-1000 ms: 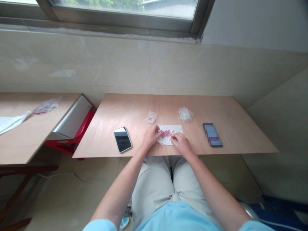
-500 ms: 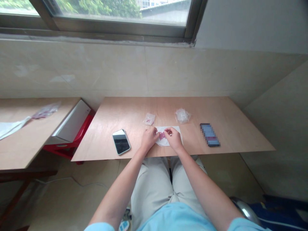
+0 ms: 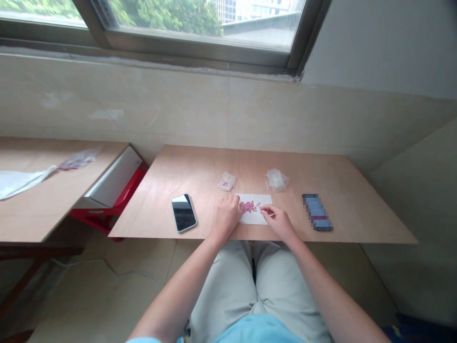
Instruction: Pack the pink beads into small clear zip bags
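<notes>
Small pink beads (image 3: 248, 206) lie in a loose cluster on a white sheet of paper (image 3: 254, 219), with a few strays to the right. My left hand (image 3: 227, 212) rests over the sheet's left edge, its fingers curled together beside the cluster; what they hold, if anything, is hidden. At the sheet's right side, my right hand (image 3: 277, 220) has thumb and forefinger pinched close to the stray beads. Anything between those fingertips is too small to make out.
Behind the sheet are a clear bag with pink bits (image 3: 227, 182) and a pile of clear bags (image 3: 277, 180). One phone (image 3: 184, 213) lies left, a blurred phone (image 3: 317, 212) right. A second table (image 3: 32, 214) and red stool (image 3: 132, 193) stand at left.
My right hand has moved right, away from the bead cluster, which now shows more and looks more spread out. My left hand stays at the cluster's left. The camera view has shifted slightly.
</notes>
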Demonstrator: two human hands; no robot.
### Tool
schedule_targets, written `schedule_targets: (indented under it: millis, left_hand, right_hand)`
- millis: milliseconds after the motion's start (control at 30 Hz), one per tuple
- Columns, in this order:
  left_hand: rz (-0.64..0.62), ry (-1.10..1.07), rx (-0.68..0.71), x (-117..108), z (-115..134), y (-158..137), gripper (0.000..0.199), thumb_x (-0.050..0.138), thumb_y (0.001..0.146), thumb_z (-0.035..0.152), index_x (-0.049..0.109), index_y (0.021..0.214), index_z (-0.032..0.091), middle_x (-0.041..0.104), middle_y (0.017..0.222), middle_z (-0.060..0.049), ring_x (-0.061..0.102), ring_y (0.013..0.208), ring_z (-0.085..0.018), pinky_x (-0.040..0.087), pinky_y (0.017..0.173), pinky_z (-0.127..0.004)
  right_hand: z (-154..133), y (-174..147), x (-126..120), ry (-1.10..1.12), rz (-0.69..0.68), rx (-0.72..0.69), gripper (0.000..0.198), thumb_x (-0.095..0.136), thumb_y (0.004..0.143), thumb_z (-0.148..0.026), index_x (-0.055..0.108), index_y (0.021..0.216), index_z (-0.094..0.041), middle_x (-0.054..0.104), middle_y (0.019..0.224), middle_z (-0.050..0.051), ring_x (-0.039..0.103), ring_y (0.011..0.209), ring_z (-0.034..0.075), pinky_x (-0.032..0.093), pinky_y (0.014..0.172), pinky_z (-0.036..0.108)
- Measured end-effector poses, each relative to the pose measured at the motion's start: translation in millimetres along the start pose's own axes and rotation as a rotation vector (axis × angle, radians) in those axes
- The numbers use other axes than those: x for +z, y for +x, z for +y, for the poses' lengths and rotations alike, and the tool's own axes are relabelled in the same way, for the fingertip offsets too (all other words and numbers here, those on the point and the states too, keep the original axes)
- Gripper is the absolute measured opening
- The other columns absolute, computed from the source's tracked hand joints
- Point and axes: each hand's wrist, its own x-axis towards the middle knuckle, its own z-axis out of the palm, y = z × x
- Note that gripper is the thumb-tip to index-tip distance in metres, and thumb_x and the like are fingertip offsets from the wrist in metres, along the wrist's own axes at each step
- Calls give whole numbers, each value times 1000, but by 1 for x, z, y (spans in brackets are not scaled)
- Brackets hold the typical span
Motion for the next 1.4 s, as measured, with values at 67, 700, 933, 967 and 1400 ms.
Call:
schedule_targets:
  millis: [67, 700, 933, 967, 1400]
  left_hand:
    - [3, -36, 10, -9, 14, -1, 10, 52, 97, 29, 56, 99, 20, 65, 98, -13, 59, 95, -29, 43, 83, -40]
    - [-356, -285, 23, -31, 86, -56, 34, 67, 79, 32, 44, 102, 21, 62, 85, -7, 61, 78, -25, 41, 64, -32]
    - [-448, -616, -31, -40, 77, -60, 28, 58, 94, 42, 47, 109, 21, 62, 89, -3, 61, 80, -19, 43, 68, -28]
    - [-461, -663, -62, -40, 75, -60, 23, 52, 97, 42, 49, 103, 20, 62, 86, -2, 60, 77, -18, 43, 67, -27]
    - [-599, -594, -18, -31, 55, -53, 28, 52, 99, 43, 65, 94, 19, 72, 85, -5, 68, 76, -19, 46, 66, -26]
  right_hand:
    - [5, -13, -16, 107, -25, 110, 26, 63, 90, -44, 72, 100, -22, 75, 94, 7, 68, 77, 22, 54, 65, 31]
    - [-26, -57, -32, 147, -378, 13, 26, 69, 87, -45, 75, 94, -20, 71, 91, 6, 63, 76, 19, 50, 64, 29]
    - [-16, -53, -48, 76, -374, 67, 24, 61, 95, -39, 73, 90, -19, 68, 77, 1, 59, 69, 16, 44, 63, 26]
    - [-15, -53, -50, 69, -371, 76, 24, 61, 95, -39, 73, 91, -19, 68, 78, 2, 59, 69, 16, 44, 63, 26]
    - [-11, -50, -48, 35, -348, 19, 24, 57, 99, -36, 74, 96, -20, 72, 88, 4, 65, 78, 19, 49, 69, 28]
